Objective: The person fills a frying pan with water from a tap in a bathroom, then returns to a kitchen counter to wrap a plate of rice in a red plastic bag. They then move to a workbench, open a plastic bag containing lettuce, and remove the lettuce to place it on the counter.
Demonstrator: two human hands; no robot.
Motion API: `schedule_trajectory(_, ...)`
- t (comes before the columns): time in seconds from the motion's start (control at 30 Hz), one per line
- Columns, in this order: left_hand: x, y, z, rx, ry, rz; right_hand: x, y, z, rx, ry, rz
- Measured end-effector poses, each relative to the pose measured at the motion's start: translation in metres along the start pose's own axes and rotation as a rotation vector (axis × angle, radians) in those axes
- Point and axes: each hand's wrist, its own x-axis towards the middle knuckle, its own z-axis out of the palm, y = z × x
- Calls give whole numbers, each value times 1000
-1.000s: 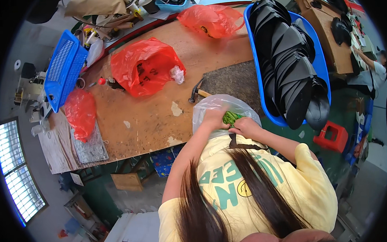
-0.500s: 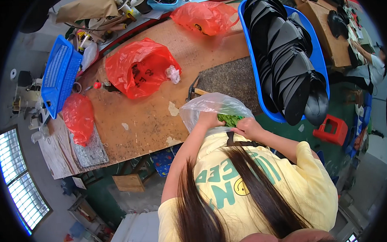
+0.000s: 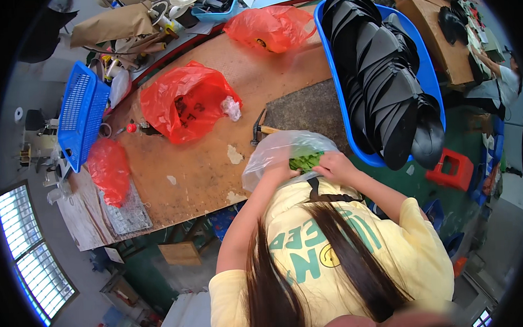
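A clear plastic bag (image 3: 261,155) with leafy greens (image 3: 305,162) inside lies at the table's near edge, in front of my body. My left hand (image 3: 279,172) is at the bag's near left side, fingers curled by the mouth and partly hidden by film and leaves. At the right of the opening, my right hand (image 3: 335,166) has its fingers bent together on the bag's rim, touching the greens. Whether it also pinches a leaf cannot be made out. Just beyond the bag lies a hammer (image 3: 264,129), its head beside a dark rough board (image 3: 305,107).
A blue bin (image 3: 322,52) full of black shoe parts stands at the right. Red plastic bags (image 3: 184,103) lie on the worn wooden table (image 3: 198,177). At left is a blue basket (image 3: 82,115); a red stool (image 3: 450,169) stands on the floor. Another person sits far right.
My left hand has drawn slightly back toward my body. My right hand has shifted a little farther over the bag's opening, and more of the greens show. The view has tilted slightly.
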Motion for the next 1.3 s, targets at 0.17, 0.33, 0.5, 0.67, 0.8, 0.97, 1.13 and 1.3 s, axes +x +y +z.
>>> schedule_trajectory(0.17, -32, -69, -1, -145, 48, -32, 56, -11, 29, -35, -238, 0)
schedule_trajectory(0.33, -17, -67, -23, -121, -14, 181, 84, -7, 29, -155, -382, -25)
schedule_trajectory(0.5, 11, -17, -21, -117, -72, 345, 64, 6, 18, -302, -398, -162)
schedule_trajectory(0.67, 7, 6, -63, 121, -117, 311, 33, 29, 3, -431, -421, 53)
schedule_trajectory(0.8, 1, 16, -69, 339, -40, 328, 32, 57, 38, -463, -158, 127)
schedule_trajectory(0.97, -10, -5, -8, 121, 213, 98, 60, 47, 60, -625, -4, 49)
schedule_trajectory(1.13, -12, -18, -29, -25, 234, 125, 80, 59, 52, -692, -6, -41)
schedule_trajectory(1.3, -28, -35, -74, 283, 303, 190, 83, 52, 45, -678, -38, -67)
